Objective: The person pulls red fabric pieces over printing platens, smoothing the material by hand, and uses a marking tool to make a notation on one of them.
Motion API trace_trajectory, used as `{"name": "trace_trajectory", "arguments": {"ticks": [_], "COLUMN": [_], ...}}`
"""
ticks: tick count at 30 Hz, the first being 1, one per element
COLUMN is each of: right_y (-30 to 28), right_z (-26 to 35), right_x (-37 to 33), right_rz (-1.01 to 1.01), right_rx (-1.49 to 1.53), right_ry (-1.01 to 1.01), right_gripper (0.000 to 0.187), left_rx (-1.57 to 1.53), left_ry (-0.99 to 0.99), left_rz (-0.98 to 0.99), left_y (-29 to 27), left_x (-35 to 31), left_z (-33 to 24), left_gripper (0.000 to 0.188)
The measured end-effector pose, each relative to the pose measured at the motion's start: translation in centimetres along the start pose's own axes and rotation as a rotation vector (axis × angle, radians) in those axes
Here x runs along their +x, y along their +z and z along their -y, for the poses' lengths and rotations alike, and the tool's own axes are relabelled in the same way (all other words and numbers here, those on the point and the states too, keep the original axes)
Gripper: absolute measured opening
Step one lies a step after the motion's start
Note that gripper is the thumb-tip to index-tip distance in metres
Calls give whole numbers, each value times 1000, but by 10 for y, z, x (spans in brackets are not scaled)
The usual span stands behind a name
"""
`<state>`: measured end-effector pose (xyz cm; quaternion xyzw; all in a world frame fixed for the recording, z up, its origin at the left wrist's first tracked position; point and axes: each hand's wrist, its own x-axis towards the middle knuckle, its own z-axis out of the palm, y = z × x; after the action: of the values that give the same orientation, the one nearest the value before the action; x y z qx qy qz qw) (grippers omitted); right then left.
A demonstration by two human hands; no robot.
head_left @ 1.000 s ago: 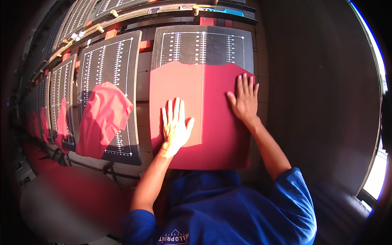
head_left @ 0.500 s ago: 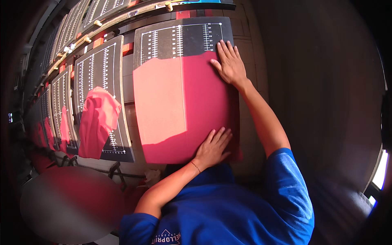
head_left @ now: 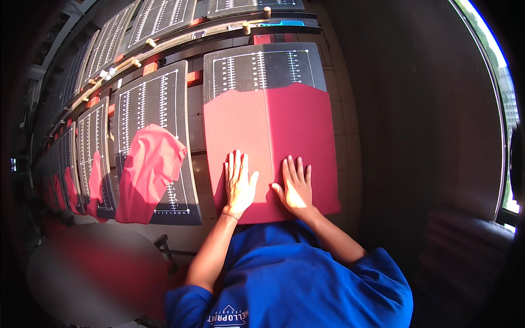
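Note:
A red fabric panel (head_left: 301,126) lies flat over most of a dark board (head_left: 276,68) with white ruled scales, which shows bare at its far end. A straight line between sunlight and shade runs down the cloth. My left hand (head_left: 239,183) rests flat on the sunlit near part, its fingers stretched out. To its right, my right hand (head_left: 295,186) lies palm down on the cloth with fingers spread. Neither hand grips anything. The panel's near edge reaches up to my blue shirt.
On the left, a second ruled board (head_left: 153,98) carries a crumpled red cloth (head_left: 150,167). More boards with red cloths line up beyond it. A rail with wooden pegs (head_left: 246,27) crosses behind. A blurred round shape (head_left: 95,273) fills the lower left. Dark wall (head_left: 415,120) stands right.
My right hand has come from the panel's far right corner down to its near part. My left hand has shifted left on the cloth. The view has moved slightly.

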<state>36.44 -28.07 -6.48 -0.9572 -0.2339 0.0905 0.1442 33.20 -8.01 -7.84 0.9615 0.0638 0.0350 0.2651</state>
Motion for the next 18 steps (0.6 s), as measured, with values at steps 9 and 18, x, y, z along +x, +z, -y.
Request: {"name": "trace_trajectory", "arguments": {"ticks": [9,18], "right_y": [-11,20], "right_z": [-25,17], "right_x": [256,75], "right_rz": [-285,-136], "right_rx": [-31,-4], "right_ry": [297,329], "right_gripper": [93,91], "left_rx": [-340,-304], "left_ry": [-19,-264], "left_rz": [102,-124], "left_y": [-113,-179], "left_x": [-131,-180], "left_z": [76,199], "left_gripper": [36,24]}}
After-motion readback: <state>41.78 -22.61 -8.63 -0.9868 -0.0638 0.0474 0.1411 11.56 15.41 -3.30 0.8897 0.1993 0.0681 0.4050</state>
